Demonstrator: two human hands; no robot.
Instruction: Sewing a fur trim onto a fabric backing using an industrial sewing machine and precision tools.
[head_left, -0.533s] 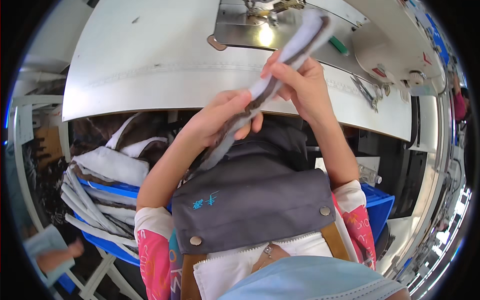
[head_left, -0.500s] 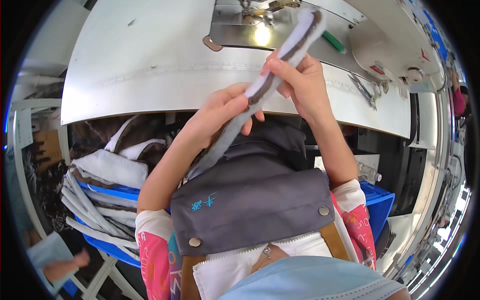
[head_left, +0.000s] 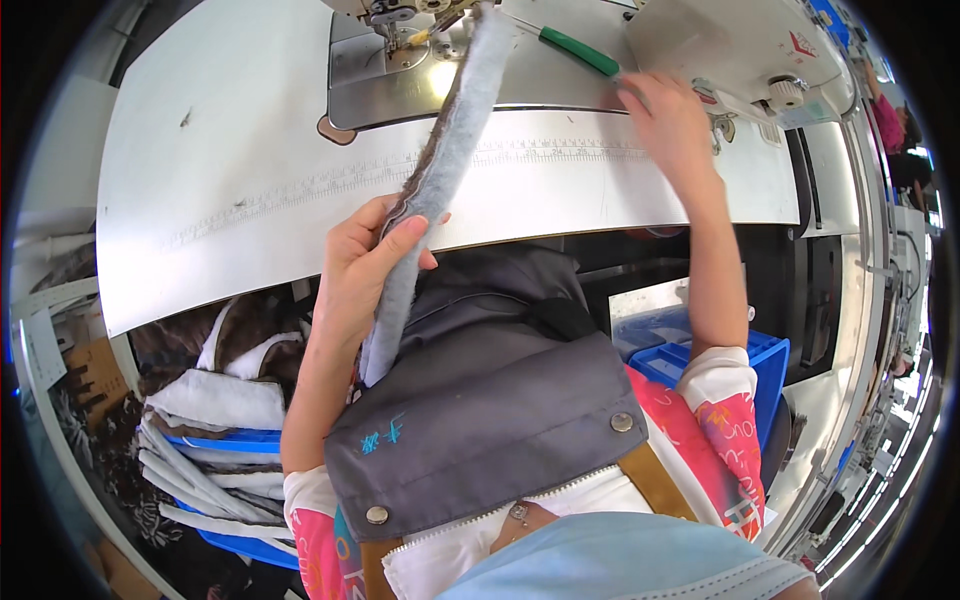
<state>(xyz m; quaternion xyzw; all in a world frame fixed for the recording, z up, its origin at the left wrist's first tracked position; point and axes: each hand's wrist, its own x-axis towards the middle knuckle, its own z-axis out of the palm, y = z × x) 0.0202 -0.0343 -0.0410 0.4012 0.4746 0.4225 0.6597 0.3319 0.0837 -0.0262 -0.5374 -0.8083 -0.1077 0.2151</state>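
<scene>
My two hands are well apart. My left hand (head_left: 365,255) is closed around a long plush strip (head_left: 458,150), grey on its face with a brown edge — thumb laid across the front, fingers wrapped behind. The strip slants up from just above my dark apron (head_left: 490,400), across the front edge of the white table (head_left: 250,165), and its upper end shows over the sewing machine's metal plate (head_left: 365,85); I cannot tell whether that end touches anything.

My right hand (head_left: 670,125) is away from the strip, over the table's right part, fingers bent and slightly blurred. Its fingertips are near the green handle (head_left: 578,50) of a tool, and a metal loop (head_left: 722,128) shows just beside it. Whether these fingers grip something — I cannot tell. Low on my left, more pale strips (head_left: 195,480) lie in a blue crate (head_left: 250,545).
</scene>
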